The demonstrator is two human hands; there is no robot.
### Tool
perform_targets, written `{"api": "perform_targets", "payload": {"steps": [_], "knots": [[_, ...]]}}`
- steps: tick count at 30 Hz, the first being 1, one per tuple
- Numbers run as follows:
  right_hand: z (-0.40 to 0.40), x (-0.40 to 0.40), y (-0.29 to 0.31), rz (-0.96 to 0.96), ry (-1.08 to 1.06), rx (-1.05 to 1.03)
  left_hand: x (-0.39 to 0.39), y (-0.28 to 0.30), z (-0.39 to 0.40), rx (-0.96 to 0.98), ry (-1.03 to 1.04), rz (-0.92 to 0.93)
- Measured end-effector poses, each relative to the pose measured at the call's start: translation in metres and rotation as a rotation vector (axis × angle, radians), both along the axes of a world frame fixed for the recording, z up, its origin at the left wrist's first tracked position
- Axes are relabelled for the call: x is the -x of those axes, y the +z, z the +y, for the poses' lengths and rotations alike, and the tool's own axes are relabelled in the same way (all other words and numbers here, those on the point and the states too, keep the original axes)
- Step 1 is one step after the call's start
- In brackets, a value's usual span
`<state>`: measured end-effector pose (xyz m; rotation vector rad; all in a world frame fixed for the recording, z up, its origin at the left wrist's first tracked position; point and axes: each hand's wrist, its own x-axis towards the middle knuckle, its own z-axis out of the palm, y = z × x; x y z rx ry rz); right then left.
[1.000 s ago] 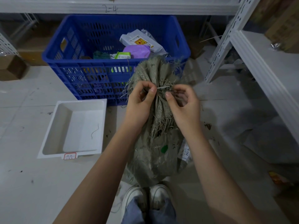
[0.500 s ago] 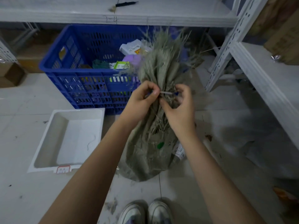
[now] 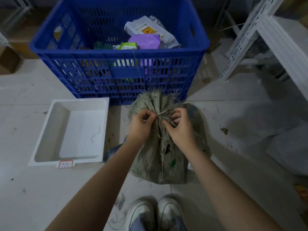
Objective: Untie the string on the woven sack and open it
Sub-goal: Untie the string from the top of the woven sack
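Right now both hands work at the gathered neck of the woven sack (image 3: 155, 157), which stands on the floor (image 3: 33, 189) just in front of the blue crate (image 3: 116, 77) and to the right of the white tray (image 3: 71, 130). Left hand (image 3: 141, 122) is closed, thumb and forefinger pinching a pale end of the string (image 3: 160, 113) at the left side of the neck. Right hand (image 3: 179, 126) is curled against the right side of the neck, fingers tucked into the frayed fibres; looks like it grips the tie or the bunched fabric, but the fibres hide which, so hard to say. String runs short and roughly level between the two hands. Sack mouth is still bunched shut, frayed top fanning up above the tie and touching the crate's front wall. Sack is grey-green, torn and stringy down its middle, with a small green mark low on its front. Crate holds packets: a purple one (image 3: 145, 41), a white one with a yellow label (image 3: 150, 30), a green-and-white one (image 3: 129, 46). Tray holds a thin curled strand (image 3: 95, 135) and has a red-edged label (image 3: 66, 163) on its near rim. White shelving upright (image 3: 246, 35) stands at right. Person's white shoes (image 3: 155, 212) are at bottom, near the sack's base.
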<state>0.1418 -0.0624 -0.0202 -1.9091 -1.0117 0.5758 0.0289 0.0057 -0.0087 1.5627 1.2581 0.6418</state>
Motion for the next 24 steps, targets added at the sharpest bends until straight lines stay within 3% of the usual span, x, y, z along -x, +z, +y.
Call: {"api": "perform_targets", "payload": {"steps": [4, 8, 11, 17, 22, 24], "knots": [[-0.001, 0.010, 0.003, -0.047, 0.070, 0.014, -0.012, 0.002, -0.017, -0.087, 0.142, 0.396], [-0.001, 0.009, 0.007, -0.077, 0.066, 0.028, -0.005, 0.017, -0.015, -0.222, 0.258, 0.496], [-0.002, 0.004, 0.008, -0.078, 0.054, 0.041, 0.007, 0.018, -0.009, -0.160, 0.352, 0.510], [-0.006, 0.000, 0.001, -0.123, 0.034, 0.079, 0.031, 0.021, 0.010, -0.031, 0.653, 0.282], [-0.006, 0.007, -0.003, -0.375, 0.025, 0.026, 0.032, 0.043, 0.003, -0.038, 0.643, -0.249], [-0.004, 0.013, 0.010, -0.298, -0.064, -0.068, 0.026, 0.052, -0.002, 0.051, 0.651, -0.436]]}}
